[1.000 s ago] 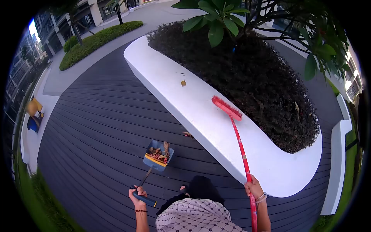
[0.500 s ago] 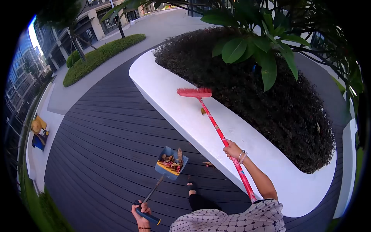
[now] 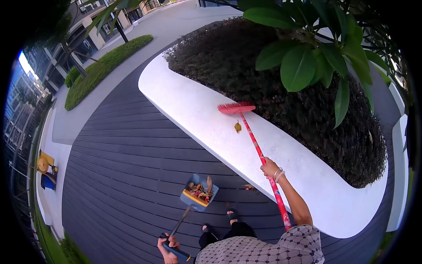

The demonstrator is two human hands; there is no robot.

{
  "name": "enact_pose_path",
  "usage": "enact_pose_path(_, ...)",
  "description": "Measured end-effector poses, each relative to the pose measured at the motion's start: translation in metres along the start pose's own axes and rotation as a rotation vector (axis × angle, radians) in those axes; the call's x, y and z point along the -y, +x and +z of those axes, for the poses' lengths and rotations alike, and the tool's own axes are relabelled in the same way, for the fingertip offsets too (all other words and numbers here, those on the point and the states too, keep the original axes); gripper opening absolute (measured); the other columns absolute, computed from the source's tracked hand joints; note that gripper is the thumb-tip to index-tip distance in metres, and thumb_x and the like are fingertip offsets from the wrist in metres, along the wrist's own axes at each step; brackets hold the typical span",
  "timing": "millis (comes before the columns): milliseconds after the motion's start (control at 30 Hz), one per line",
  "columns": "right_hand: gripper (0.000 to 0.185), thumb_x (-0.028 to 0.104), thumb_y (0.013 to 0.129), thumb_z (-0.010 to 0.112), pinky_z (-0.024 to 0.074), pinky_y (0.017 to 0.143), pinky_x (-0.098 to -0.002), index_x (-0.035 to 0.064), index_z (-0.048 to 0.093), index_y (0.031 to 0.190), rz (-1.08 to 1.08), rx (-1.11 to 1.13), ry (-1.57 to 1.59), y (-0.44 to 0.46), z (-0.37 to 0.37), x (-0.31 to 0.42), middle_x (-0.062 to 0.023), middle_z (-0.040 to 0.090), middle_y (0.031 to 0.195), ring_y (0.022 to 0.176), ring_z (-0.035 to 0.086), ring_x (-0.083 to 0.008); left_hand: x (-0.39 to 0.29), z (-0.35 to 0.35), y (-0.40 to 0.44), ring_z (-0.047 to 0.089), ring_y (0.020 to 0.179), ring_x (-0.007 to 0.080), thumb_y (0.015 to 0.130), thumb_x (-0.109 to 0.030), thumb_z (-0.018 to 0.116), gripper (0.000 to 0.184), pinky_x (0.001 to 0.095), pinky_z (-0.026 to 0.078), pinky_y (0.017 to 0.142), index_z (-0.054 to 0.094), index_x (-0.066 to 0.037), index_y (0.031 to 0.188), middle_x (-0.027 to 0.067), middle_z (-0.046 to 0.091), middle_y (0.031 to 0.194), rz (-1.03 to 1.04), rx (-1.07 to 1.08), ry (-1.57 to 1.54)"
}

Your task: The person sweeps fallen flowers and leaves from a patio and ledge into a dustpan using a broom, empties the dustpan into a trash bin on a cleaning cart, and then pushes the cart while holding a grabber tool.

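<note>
Red broom (image 3: 236, 108), ledge edge (image 3: 204, 147), dustpan (image 3: 194, 203), broad decking (image 3: 118, 154)

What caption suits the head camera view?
Right hand holds a red long-handled broom over a white ledge; left hand, a blue-grey leaf-filled dustpan.

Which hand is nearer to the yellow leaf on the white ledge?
Right: the right hand, gripping the broom, is above the ledge near the leaf; the left hand, holding the dustpan, is farther away, over the dark deck.
</note>
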State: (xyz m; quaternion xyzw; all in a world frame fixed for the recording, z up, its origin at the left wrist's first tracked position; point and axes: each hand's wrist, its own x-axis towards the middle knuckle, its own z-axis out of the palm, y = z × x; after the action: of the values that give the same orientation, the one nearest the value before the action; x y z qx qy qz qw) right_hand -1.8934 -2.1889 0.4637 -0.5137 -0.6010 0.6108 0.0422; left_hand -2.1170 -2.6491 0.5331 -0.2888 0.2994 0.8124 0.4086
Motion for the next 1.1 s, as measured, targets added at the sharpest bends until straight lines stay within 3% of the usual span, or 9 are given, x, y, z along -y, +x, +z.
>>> enact_pose_path(100,0.046,0.006,0.076,0.048,0.0374,0.033,-0.0234,0.0053,0.036,0.121,0.059,-0.119,0.055,-0.031,-0.001,-0.014,0.0003,0.043,0.059,0.041,0.042,-0.0074,-0.016,0.006,0.019,0.04,0.042,0.0115,0.069,-0.014,0.049,0.016,0.023,0.034,0.042,0.054,-0.004,0.08,0.0051,0.046,0.065,-0.084,-0.004,0.028)
enact_pose_path(167,0.049,0.006,0.077,0.048,0.0359,0.033,-0.0232,0.0055,0.032,0.124,0.065,0.023,0.291,-0.049,-0.007,-0.021,0.0007,0.041,0.059,0.041,0.039,-0.007,-0.023,0.01,0.037,0.041,0.043,0.0117,0.069,-0.015,0.049,0.015,0.0234,0.034,0.043,0.054,-0.006,0.08,0.0046,0.045,0.064,-0.145,0.002,0.029)
enact_pose_path(300,0.051,0.005,0.077,0.047,0.0349,0.033,-0.0222,0.0076,0.03,0.125,0.093,0.121,0.273,-0.062,0.018,-0.042,0.0009,0.04,0.06,0.041,0.038,-0.0061,-0.033,0.024,0.078,0.04,0.044,0.0108,0.068,-0.015,0.05,0.013,0.023,0.034,0.044,0.054,-0.007,0.078,0.0031,0.045,0.064,-0.222,0.053,0.071)
enact_pose_path(333,0.052,0.006,0.076,0.047,0.0384,0.036,-0.0241,0.0026,0.029,0.124,0.124,0.15,0.228,-0.08,0.028,-0.045,-0.0008,0.043,0.062,0.044,0.041,-0.0079,-0.034,0.03,0.089,0.04,0.044,0.0109,0.067,-0.015,0.05,0.013,0.023,0.034,0.044,0.054,-0.007,0.077,0.003,0.045,0.062,-0.226,0.078,0.087)
enact_pose_path(433,0.045,0.007,0.079,0.05,0.0387,0.035,-0.0236,0.0057,0.028,0.118,0.181,0.284,0.202,-0.168,0.056,-0.05,-0.0011,0.042,0.063,0.043,0.043,-0.0081,-0.032,0.045,0.124,0.041,0.045,0.0113,0.066,-0.014,0.05,0.012,0.0231,0.034,0.044,0.054,-0.007,0.075,0.0027,0.045,0.06,-0.228,0.119,0.16)
enact_pose_path(600,0.058,0.009,0.08,0.05,0.0373,0.037,-0.0213,0.0065,0.023,0.132,0.33,0.469,0.303,-0.316,0.089,-0.024,0.0011,0.043,0.059,0.042,0.044,-0.0069,-0.03,0.054,0.137,0.04,0.045,0.0104,0.068,-0.013,0.05,0.012,0.0205,0.034,0.044,0.055,-0.004,0.074,0.0047,0.047,0.06,-0.285,0.147,0.172)
enact_pose_path(900,0.042,0.005,0.08,0.049,0.0378,0.039,-0.0218,0.0058,0.034,0.119,0.506,0.293,0.636,-0.371,0.203,-0.067,-0.0005,0.043,0.062,0.045,0.042,-0.0072,-0.114,-0.013,0.122,0.038,0.044,0.0101,0.067,-0.012,0.049,0.015,0.0207,0.034,0.042,0.054,-0.003,0.078,0.0062,0.047,0.066,-0.437,0.21,0.138)
enact_pose_path(1100,0.022,0.008,0.084,0.05,0.0313,0.035,-0.0192,0.0104,0.043,0.105,0.702,-0.055,0.944,-0.396,0.267,-0.115,0.0014,0.042,0.062,0.041,0.037,-0.0059,-0.144,-0.028,0.157,0.039,0.046,0.0103,0.069,-0.012,0.05,0.011,0.0216,0.035,0.044,0.054,-0.004,0.075,0.0047,0.046,0.064,-0.52,0.131,0.258)
